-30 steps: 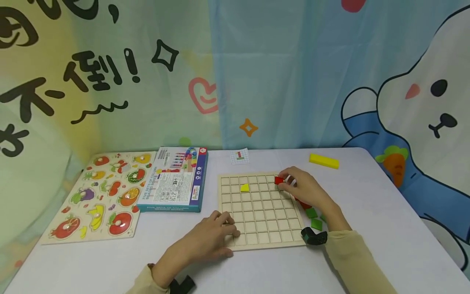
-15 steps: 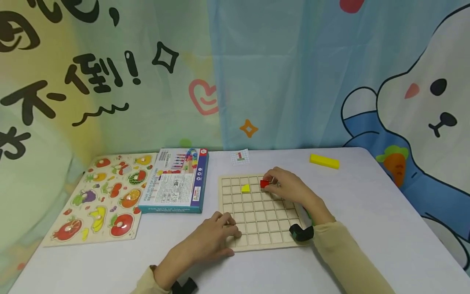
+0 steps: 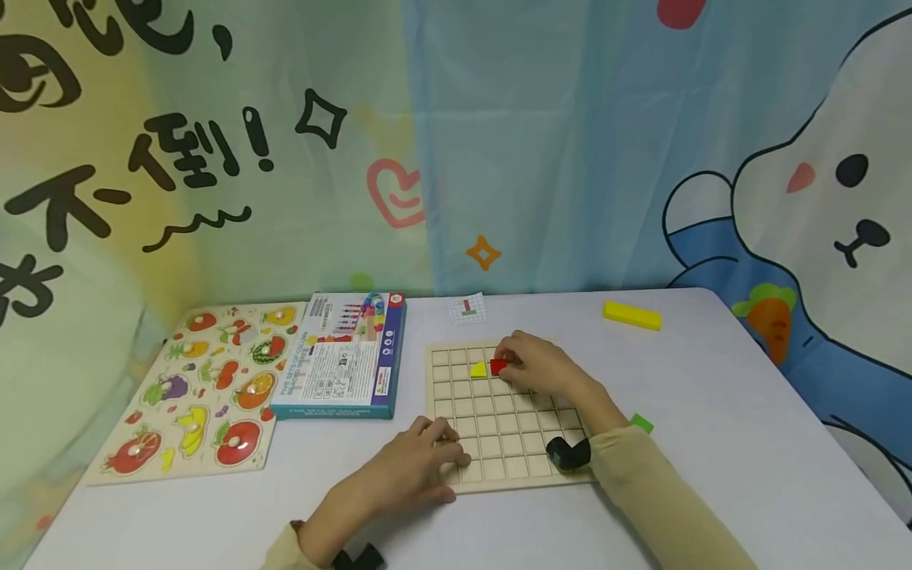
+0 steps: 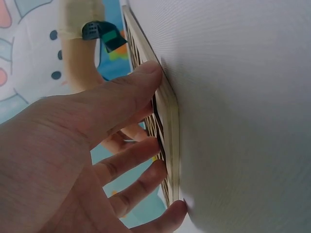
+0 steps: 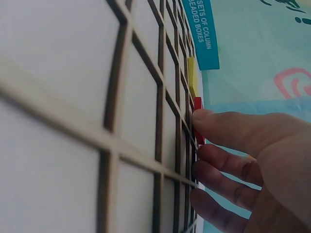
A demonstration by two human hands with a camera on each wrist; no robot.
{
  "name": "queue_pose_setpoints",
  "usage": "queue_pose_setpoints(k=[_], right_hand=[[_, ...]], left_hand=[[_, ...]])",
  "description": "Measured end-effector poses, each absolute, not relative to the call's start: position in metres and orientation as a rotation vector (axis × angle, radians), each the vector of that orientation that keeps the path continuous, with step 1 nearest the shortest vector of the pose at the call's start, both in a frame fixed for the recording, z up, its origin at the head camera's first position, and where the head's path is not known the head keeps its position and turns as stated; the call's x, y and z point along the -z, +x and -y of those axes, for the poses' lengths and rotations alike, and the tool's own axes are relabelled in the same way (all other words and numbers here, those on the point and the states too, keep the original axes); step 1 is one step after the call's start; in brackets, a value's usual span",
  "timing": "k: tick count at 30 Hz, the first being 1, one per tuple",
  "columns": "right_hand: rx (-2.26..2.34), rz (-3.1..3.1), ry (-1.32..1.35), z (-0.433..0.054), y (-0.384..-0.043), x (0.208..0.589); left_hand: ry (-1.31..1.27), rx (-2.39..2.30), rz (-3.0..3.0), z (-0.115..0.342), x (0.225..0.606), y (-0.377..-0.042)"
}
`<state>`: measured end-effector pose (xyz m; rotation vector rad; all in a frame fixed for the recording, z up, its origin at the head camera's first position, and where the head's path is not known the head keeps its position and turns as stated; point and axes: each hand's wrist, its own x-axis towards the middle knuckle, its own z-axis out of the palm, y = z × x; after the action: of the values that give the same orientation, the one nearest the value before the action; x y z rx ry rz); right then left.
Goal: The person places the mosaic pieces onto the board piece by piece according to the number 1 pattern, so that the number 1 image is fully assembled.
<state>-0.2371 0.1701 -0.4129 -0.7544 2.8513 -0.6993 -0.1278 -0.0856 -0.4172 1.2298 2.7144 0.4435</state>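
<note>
The red tile [image 3: 498, 367] is at the far part of the gridded board [image 3: 499, 427], just beside the yellow tile [image 3: 478, 370] and on that tile's right as the head view shows it. The right hand [image 3: 541, 366] pinches it, thumb on the near side and fingers behind, while the remaining fingers stay close over the grid. Whether the tile lies flat within its cell or is tipped up a little I cannot tell (the fingers cover much of it, even from the wrist).

The left hand [image 3: 409, 467] is well apart from the right, its fingers spread at the board's near left corner, the thumb against the edge. It seems to be steadying the board rather than grasping it.

The step in hand looks like setting the red tile into the cell next to the yellow one. As I judge it, the next move calls for squaring the tile to the grid lines, pressing it down lightly and letting go without nudging its neighbour; the left hand would do well to keep the board from sliding.

A green piece [image 3: 642, 423] shows past the right sleeve [image 3: 663, 487], and a small card [image 3: 468, 309] with a red and green figure on a grid lies beyond the board.
</note>
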Motion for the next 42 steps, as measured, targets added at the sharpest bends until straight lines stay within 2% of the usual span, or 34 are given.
queue_pose_setpoints(k=[17, 26, 42], right_hand=[[0.792, -2.793, -0.720, -0.171, -0.237, 0.417], [0.952, -2.772, -0.760, -0.196, -0.232, 0.415], [0.914, -2.846, -0.608, -0.252, -0.214, 0.410]], left_hand=[[1.220, -0.450, -2.719, 0.085, 0.421, -0.127], [1.179, -0.395, -2.734, 0.084, 0.423, -0.127], [1.212, -0.391, -2.746, 0.085, 0.422, -0.127]])
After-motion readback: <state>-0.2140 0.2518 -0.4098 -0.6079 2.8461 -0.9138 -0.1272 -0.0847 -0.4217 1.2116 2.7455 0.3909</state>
